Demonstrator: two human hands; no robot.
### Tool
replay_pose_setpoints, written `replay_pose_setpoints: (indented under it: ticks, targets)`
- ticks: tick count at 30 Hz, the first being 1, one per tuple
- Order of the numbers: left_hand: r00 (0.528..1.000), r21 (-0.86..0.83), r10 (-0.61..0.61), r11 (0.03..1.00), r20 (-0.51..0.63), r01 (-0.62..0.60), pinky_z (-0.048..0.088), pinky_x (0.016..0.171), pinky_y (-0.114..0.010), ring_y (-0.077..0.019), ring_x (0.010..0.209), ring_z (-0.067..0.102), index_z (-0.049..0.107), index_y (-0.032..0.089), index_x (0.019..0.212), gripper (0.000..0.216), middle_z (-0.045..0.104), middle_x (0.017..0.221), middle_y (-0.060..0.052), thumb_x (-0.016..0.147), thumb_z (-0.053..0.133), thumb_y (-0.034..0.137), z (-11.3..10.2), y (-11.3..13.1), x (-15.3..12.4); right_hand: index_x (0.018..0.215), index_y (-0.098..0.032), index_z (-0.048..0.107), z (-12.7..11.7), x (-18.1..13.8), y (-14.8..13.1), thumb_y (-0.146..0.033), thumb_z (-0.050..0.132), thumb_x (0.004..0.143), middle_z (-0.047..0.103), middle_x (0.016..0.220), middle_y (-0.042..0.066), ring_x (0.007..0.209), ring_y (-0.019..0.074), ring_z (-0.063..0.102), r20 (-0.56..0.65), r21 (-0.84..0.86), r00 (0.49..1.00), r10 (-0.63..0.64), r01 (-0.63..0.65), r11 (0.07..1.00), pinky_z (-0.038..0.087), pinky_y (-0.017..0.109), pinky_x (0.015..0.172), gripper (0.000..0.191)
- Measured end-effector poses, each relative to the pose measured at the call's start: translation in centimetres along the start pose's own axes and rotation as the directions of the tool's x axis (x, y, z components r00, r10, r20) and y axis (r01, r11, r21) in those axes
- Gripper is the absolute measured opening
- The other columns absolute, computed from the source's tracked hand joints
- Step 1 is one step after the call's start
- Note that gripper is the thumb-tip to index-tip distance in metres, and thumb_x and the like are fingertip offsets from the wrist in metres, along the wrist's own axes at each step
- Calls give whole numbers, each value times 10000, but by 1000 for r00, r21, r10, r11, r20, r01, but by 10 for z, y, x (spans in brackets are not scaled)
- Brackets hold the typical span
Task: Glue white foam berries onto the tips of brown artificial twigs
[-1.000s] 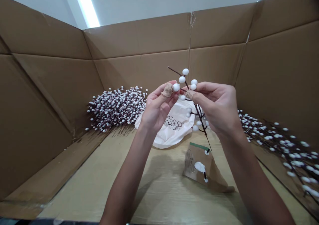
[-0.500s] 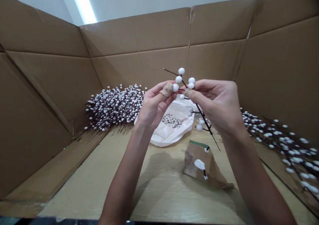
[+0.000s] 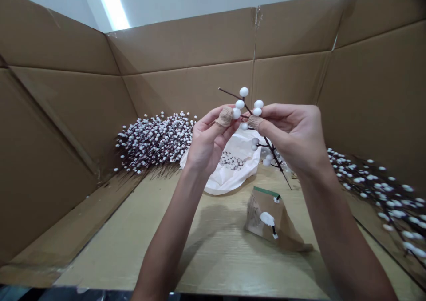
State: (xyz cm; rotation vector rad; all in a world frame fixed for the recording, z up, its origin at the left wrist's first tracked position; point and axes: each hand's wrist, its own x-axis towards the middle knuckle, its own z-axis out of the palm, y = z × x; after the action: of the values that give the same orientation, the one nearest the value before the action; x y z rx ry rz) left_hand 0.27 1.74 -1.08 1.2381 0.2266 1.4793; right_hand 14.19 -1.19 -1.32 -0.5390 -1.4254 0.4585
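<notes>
My right hand (image 3: 294, 134) pinched the dark stem (image 3: 273, 152), seemingly steadying it. My left hand (image 3: 207, 144) gripped a white berry (image 3: 236, 113).

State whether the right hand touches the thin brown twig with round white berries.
Touching. The head view shows the right hand pinching the twig behind its wrapped thumb.

Between left hand (image 3: 209, 143) and right hand (image 3: 297, 134), passage is barred by the berried twig (image 3: 257, 111); below, by the brown wedge (image 3: 261, 210). Front left, room is left above the bench (image 3: 129, 234).
</notes>
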Motion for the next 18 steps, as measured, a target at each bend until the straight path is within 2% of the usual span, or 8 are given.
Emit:
replay_pose_setpoints:
  ticks: [7, 14, 18]
  targets:
    - [998, 2, 43, 999, -54, -43, 508, 938, -260, -159, 968, 677, 712, 188, 791, 23, 737, 855, -1, 773, 700, 178, 4, -8, 0, 746, -188, 733, 5, -2, -1, -240, 705, 759, 700, 729, 10, 672, 152, 658, -60, -64, 998, -28, 24, 998, 547, 272, 604, 60]
    - [996, -14, 36, 999, -87, -38, 490, 972, -278, -174, 1046, 650, 710, 196, 772, 31, 733, 850, 3, 748, 729, 199, 7, -8, -1, 772, -197, 734, 6, -2, -1, -258, 692, 771, 688, 710, 7, 646, 146, 641, -65, -84, 996, -55, 49, 995, 539, 270, 580, 74]
    - [996, -18, 50, 998, -69, -52, 498, 959, -273, -170, 1021, 661, 708, 197, 767, 43, 733, 850, 8, 735, 737, 191, 5, -9, -1, 759, -197, 730, 6, -2, -2, -266, 690, 771, 676, 693, 5, 648, 148, 636, -62, -91, 996, -69, 64, 994, 540, 275, 587, 81]
